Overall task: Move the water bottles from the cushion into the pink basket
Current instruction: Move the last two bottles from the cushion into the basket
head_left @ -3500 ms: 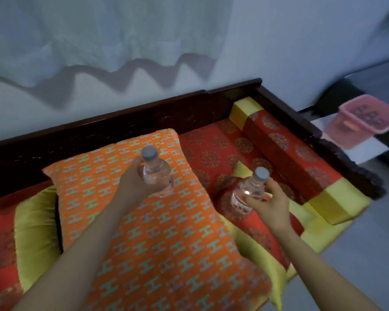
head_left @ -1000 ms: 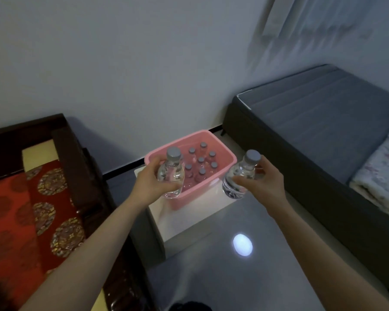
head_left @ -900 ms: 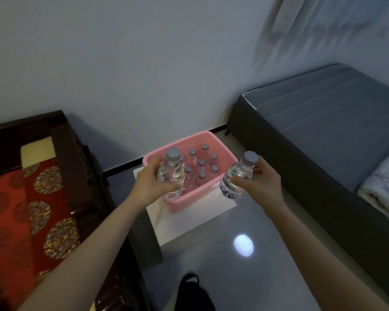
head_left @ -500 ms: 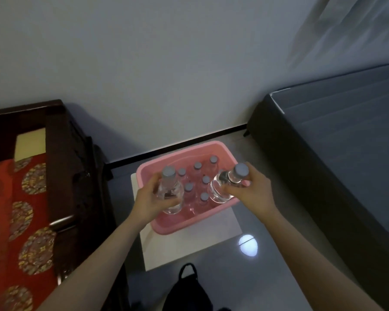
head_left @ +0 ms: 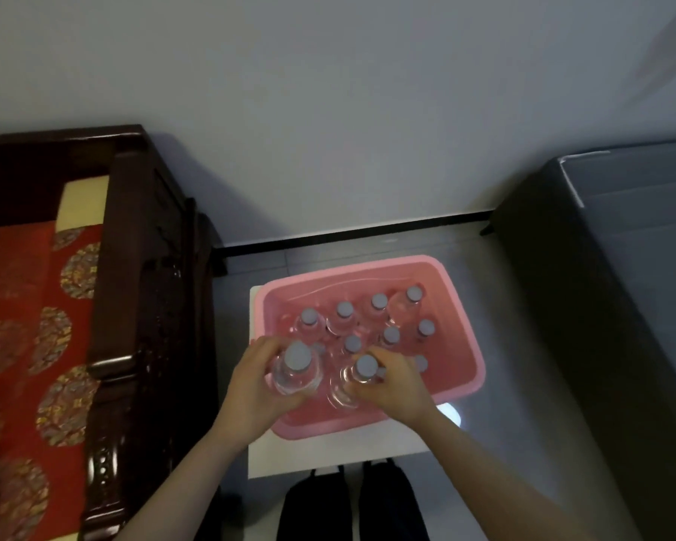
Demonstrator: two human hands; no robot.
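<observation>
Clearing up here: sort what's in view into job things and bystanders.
Job: left hand, left-hand bottle, right hand, right-hand bottle, pink basket, bottles already inside.
Bystanders: white stand, wooden bench, red seat pad, grey bed.

Noted smooth, faintly shiny plastic on the pink basket (head_left: pixel 459 333). Found clear, glossy plastic on the water bottles (head_left: pixel 338 326), with matt grey caps (head_left: pixel 379 301). Recorded a smooth, matt white face on the worktop (head_left: pixel 328 451). Logged polished, reflective tile on the floor (head_left: pixel 523 384), dark carved, lacquered wood on the sofa frame (head_left: pixel 133 306), patterned red woven cloth on the seat cover (head_left: pixel 16 326), and matt grey fabric on the bed (head_left: pixel 633 267).
</observation>
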